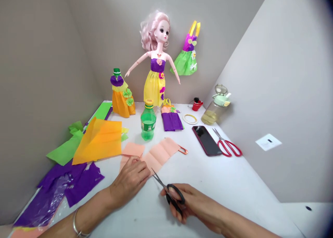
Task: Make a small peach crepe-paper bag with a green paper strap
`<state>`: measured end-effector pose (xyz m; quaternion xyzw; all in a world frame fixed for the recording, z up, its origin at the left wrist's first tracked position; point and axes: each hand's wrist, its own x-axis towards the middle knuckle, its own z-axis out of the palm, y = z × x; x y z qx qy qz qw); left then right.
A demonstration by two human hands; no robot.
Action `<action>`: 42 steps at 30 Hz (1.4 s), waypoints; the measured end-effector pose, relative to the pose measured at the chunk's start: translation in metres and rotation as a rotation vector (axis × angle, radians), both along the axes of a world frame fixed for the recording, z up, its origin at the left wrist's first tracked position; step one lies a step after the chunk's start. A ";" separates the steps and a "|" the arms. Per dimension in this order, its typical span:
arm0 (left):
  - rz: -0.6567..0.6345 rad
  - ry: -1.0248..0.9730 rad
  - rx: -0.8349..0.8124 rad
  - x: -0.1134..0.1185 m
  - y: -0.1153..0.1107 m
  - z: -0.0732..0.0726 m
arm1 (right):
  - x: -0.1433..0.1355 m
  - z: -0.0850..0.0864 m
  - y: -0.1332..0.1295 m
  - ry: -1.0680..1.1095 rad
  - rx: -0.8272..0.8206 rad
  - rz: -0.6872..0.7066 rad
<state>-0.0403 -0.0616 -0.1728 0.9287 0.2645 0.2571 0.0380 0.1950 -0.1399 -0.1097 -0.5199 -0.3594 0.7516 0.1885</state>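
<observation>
Peach paper strip (pixel 163 154): flat on the white surface (pixel 221 182), in front of the wearer and just beyond the hands. Long axis slants from the left hand's fingers, at its near left end, away to the far right; crosswise creases visible. Small orange clip (pixel 183 150) at the far end. Second peach piece (pixel 133 149) lies just left of the strip, past the left knuckles.

Left hand (pixel 132 175): nearer of the two, touching the strip's near end. Palm down, fingers bent and resting on the paper; undersides hidden, so cannot tell whether any paper is pinched.

Right hand (pixel 183 201): nearer the wearer and to the right of the strip, apart from it. Fingers closed round the handles of the black-handled scissors (pixel 170 193). Blades slightly parted, tips aimed forward and left, just beside the left fingertips and the strip's near edge. Blade line runs across the strip's long axis, not along it.

Farther out: orange sheet (pixel 101 139) to the left, green bottle (pixel 148 127) upright behind the strip, phone (pixel 207 141) and red-handled scissors (pixel 229 146) to the right.
</observation>
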 end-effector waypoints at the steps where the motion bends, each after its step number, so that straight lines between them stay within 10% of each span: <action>1: -0.005 -0.005 0.005 0.000 0.000 0.000 | -0.003 -0.001 0.002 0.002 0.006 -0.004; 42: -0.020 -0.061 -0.032 -0.009 0.008 0.010 | -0.029 -0.017 0.010 -0.007 0.035 -0.062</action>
